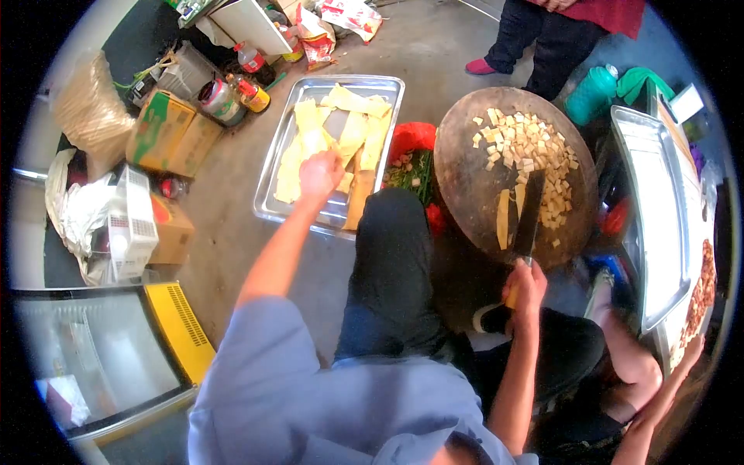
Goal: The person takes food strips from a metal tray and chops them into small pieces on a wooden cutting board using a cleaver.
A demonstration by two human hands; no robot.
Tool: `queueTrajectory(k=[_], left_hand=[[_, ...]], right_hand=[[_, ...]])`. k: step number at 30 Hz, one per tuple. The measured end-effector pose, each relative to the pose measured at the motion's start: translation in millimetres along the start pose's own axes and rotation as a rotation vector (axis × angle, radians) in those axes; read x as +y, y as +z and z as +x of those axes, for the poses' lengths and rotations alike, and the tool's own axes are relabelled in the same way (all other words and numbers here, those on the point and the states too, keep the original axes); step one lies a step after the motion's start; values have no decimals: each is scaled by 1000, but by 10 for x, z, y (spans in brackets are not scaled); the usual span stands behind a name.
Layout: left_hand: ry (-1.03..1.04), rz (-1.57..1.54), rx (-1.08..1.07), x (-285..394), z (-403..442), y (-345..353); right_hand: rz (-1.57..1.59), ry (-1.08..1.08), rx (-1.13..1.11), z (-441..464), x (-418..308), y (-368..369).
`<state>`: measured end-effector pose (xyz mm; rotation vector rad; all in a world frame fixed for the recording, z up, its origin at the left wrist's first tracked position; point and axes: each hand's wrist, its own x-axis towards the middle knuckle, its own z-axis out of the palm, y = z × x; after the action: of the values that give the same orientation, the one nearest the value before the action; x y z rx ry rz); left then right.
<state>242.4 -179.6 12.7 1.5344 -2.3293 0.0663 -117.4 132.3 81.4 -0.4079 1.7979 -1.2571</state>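
Right hand (527, 285) clenches the knife (530, 217) pointing forward; left hand (321, 175) over yellow slabs (353, 133), grip unclear

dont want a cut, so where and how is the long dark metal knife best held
Likely by its yellowish handle, from the person's side, where the right hand has its grip: the long dark blade points away over the round brown wooden board.
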Motion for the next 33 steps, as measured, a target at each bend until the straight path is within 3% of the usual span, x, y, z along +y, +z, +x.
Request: queueTrajectory(k=[5,8,9,11,13,15,18,21,23,25,28,29,31,32,33], left_hand=[[-235,-181,86,-197,52,-136],[-527,-864,126,-511,30,-152],[-528,-859,127,-489,5,-246],[-709,-1228,245,-393,-48,-508],[-721,-1303,202,-453,-107,-589],[-712,-1655,222,-390,-155,-644],[-681,-1869,118,-151,-268,-783],[-810,-1813,106,-2,-570,-656],[-1019,-1652,42,-218,-877,-313],[-1082,-1490,-55,-178,-1052,-399],[-1043,-1043,-254,10,-1020,-796],[-1043,-1045,-249,-39,-1021,-780],[-867,-662,-267,-209,-982,-694],[-864,-660,-266,-277,-940,-640],[-710,-518,-146,-345,-861,-585]], right_hand=[[59,-30,-1,24,49,-19],[61,-36,-7,13,55,-10],[54,-32,-3,13,55,1],[54,-17,4,13,45,28],[51,-1,12,4,50,46],[46,-1,21,-3,57,55],[57,15,9,-33,-5,66],[87,8,0,-9,28,50],[86,4,0,2,51,46],[81,3,-4,10,80,37],[81,-1,-8,28,120,40],[79,7,-2,45,127,35],[84,10,6,63,122,44],[103,16,8,54,129,51],[121,23,10,49,134,64]])
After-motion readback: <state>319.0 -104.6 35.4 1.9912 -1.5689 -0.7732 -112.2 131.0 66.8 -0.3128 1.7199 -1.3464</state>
